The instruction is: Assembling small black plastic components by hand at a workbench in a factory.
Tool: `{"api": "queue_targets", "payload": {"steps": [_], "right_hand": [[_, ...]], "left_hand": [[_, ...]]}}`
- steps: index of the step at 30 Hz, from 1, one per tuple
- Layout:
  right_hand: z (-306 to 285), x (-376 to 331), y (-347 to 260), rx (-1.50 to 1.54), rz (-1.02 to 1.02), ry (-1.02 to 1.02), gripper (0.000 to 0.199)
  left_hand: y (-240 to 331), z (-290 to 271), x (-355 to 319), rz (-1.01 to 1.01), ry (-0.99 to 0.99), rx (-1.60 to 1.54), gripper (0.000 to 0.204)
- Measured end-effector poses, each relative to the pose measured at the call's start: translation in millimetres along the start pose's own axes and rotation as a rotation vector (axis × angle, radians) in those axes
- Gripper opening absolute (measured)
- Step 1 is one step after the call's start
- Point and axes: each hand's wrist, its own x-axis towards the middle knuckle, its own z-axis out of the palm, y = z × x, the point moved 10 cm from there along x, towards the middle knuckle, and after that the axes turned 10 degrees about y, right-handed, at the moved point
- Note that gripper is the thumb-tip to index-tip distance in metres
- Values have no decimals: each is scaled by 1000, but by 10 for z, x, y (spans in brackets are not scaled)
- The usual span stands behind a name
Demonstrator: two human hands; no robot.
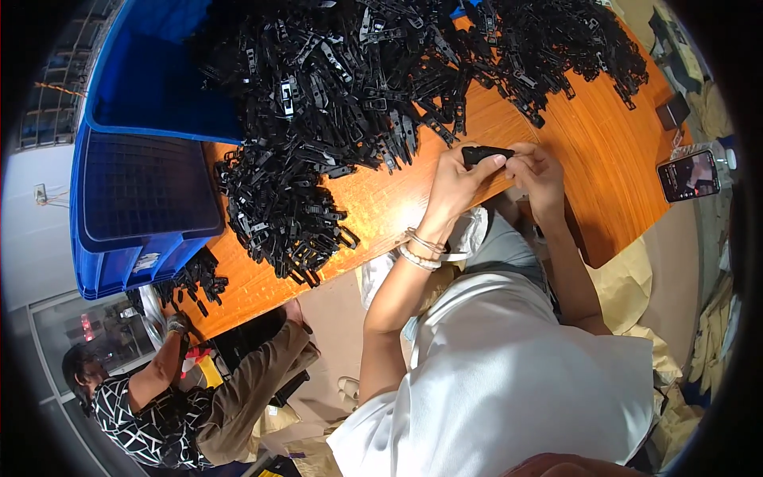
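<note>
Both hands, left [457,181] and right [536,171], pinch one black plastic clip [485,153] over the wooden table [604,159].

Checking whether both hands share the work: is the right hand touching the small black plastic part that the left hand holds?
Touching. The head view shows the right hand with fingertips on the end of the black plastic part, held by the left hand.

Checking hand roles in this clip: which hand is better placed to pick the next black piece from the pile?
Probably the left hand. It sits on the side of the black clip pile, while the right hand is farther from it. Both hands now grip one black plastic clip, so one must let go first.
</note>
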Motion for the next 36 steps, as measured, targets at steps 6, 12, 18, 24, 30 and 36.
{"api": "queue_targets", "payload": {"steps": [6, 12, 18, 24, 30, 36], "right_hand": [[67, 23, 10, 17, -62, -68, 16], [-94, 250, 376, 82, 130, -10, 16], [-42, 247, 365, -66, 114, 3, 14], [14, 239, 430, -87, 101, -57, 13], [28, 228, 444, -44, 84, -56, 13], [-34, 246, 477, -41, 92, -36, 12]], "left_hand": [[194, 77, 33, 67, -70, -45, 17], [973, -9, 485, 863, 132, 768, 14], [1248, -91, 1143, 952, 290, 990, 13], [1121, 150, 1719, 855, 363, 1538, 9], [1067, 100, 1985, 635, 502, 1614, 14], [956, -33, 1753, 446, 469, 1388, 21]]}}
